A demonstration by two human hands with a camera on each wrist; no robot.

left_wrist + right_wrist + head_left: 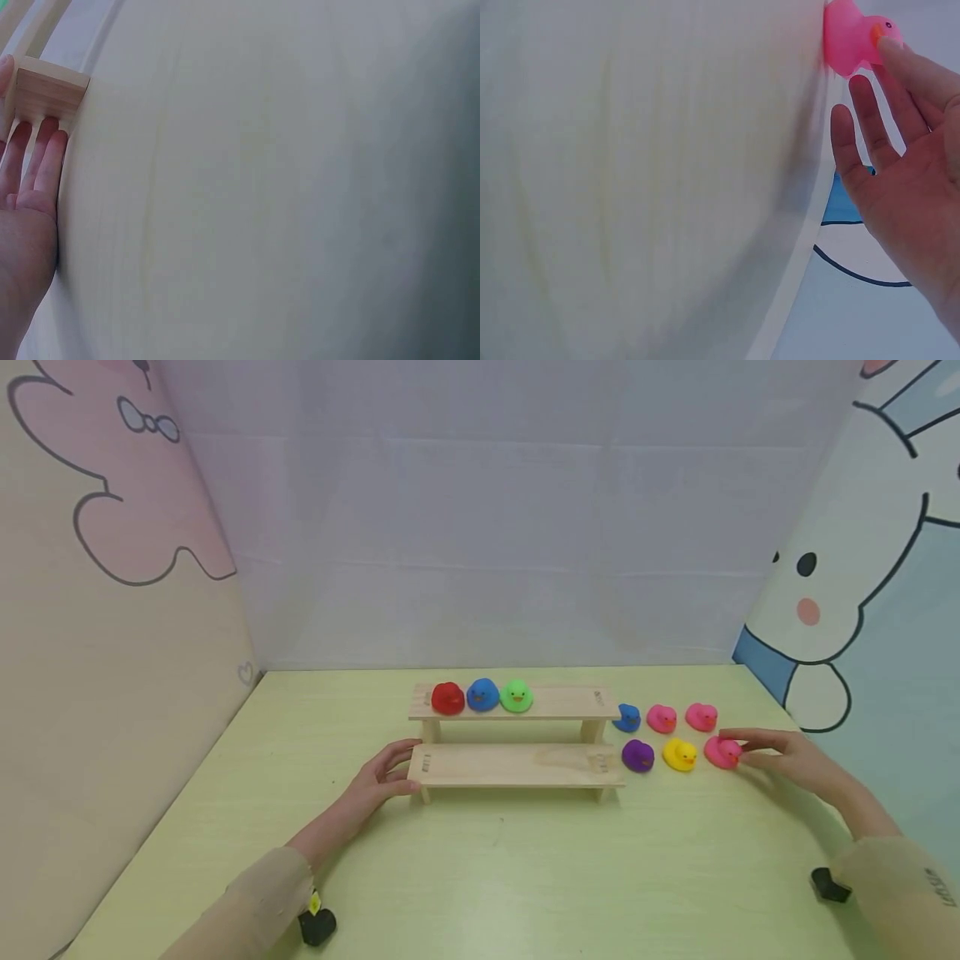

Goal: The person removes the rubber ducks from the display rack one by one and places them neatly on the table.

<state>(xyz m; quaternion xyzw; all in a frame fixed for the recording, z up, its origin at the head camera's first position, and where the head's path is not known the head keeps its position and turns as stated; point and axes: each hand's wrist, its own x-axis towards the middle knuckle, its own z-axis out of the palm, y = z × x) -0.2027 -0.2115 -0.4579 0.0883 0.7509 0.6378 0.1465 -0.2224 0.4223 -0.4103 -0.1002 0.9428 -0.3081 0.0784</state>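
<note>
My left hand [372,782] holds the left end of a low two-step wooden stand, thumb at the front of the lower step [517,767] and fingers reaching behind it. In the left wrist view, fingertips touch the wooden end [49,94]. At the far right, my right hand [798,762] pinches a pink rubber duck [722,752] by its head between thumb and index finger. The duck sits on the table, and the other fingers stretch loosely away in the right wrist view. Red [447,698], blue [483,695] and green [517,696] ducks stand on the upper step's left half.
Right of the stand are purple [637,756], yellow [679,755] and blue [627,718] ducks, plus two more pink ducks, one pink duck [662,718] beside the other [701,717]. A white cloth [487,527] hangs behind the table [480,877]; cartoon-printed panels flank it.
</note>
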